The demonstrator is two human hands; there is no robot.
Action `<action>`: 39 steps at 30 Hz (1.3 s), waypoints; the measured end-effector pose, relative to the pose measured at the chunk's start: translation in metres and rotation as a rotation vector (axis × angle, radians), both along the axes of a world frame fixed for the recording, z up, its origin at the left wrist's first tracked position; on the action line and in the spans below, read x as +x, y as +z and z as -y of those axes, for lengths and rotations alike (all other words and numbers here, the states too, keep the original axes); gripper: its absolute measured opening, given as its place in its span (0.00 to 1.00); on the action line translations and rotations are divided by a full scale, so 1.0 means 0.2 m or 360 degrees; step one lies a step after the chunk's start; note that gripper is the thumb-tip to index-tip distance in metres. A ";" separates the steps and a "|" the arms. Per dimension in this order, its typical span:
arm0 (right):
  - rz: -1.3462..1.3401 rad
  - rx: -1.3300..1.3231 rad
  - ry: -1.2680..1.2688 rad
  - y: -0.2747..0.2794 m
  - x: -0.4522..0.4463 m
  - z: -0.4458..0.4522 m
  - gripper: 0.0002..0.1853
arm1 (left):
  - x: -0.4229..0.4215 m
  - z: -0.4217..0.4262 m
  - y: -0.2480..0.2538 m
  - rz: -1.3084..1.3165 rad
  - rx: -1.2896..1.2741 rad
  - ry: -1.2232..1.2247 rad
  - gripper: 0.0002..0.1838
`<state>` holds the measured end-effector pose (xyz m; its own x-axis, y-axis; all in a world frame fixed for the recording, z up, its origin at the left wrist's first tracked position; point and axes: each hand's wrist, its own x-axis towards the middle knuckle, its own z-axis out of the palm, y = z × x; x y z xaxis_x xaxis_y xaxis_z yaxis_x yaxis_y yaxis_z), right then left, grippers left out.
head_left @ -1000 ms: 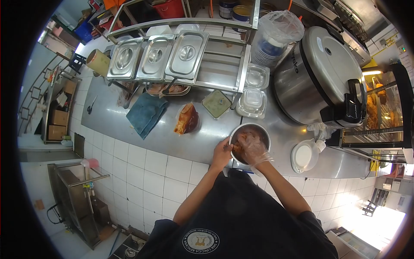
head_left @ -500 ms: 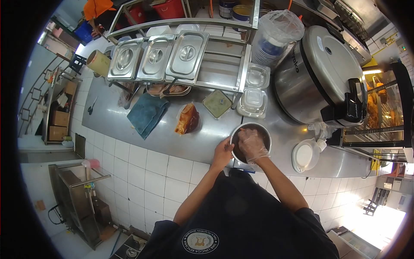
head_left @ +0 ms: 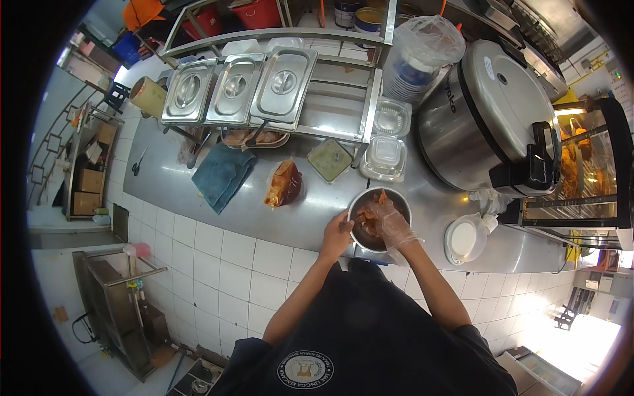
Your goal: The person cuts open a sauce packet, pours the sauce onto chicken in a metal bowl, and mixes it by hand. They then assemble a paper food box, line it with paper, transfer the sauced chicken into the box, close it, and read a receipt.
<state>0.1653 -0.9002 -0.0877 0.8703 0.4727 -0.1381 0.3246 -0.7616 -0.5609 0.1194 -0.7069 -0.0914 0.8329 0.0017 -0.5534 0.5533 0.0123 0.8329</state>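
A round metal bowl (head_left: pixel 368 244) stands at the counter's front edge, below the rice cooker. My left hand (head_left: pixel 337 235) is bare and closed on the bowl's left rim. Inside the bowl, my right hand (head_left: pixel 391 222), in a clear plastic glove, has its fingers curled around reddish-brown pieces that look like sauced meat (head_left: pixel 367 216). Some pieces show beside and above the gloved fingers; the fingertips are partly hidden. To the left of the bowl stands a clear bag of reddish-brown sauce (head_left: pixel 285 185). Behind the bowl lies a square lidded container (head_left: pixel 329 160) with greenish contents.
A large rice cooker (head_left: pixel 489 119) stands at the right, with a white lidded tub (head_left: pixel 463 239) in front. Clear plastic boxes (head_left: pixel 384 158) are stacked behind the bowl. Lidded steel pans (head_left: pixel 284 82) line the rack. A blue cloth (head_left: pixel 223 177) and scissors (head_left: pixel 137 164) lie left.
My right hand has shifted slightly and turned in the bowl, so more of the reddish-brown pieces show. My left hand stays on the rim. The whole view has moved a little.
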 end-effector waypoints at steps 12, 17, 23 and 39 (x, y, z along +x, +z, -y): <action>0.0245 -0.0287 0.0063 0.05 -0.01 -0.02 0.21 | 0.01 0.02 0.01 -0.0044 -0.0013 0.0066 0.21; 0.0364 -0.0455 0.0006 0.12 -0.04 -0.12 0.20 | 0.00 0.03 0.00 0.0008 -0.0029 0.0024 0.21; 0.0084 -0.0281 -0.0108 0.10 0.03 -0.08 0.20 | 0.02 0.01 -0.02 0.0023 -0.0031 -0.0003 0.21; 0.0506 -0.0534 -0.0232 0.19 -0.03 -0.19 0.20 | 0.05 -0.01 -0.10 0.0031 -0.0005 -0.0062 0.22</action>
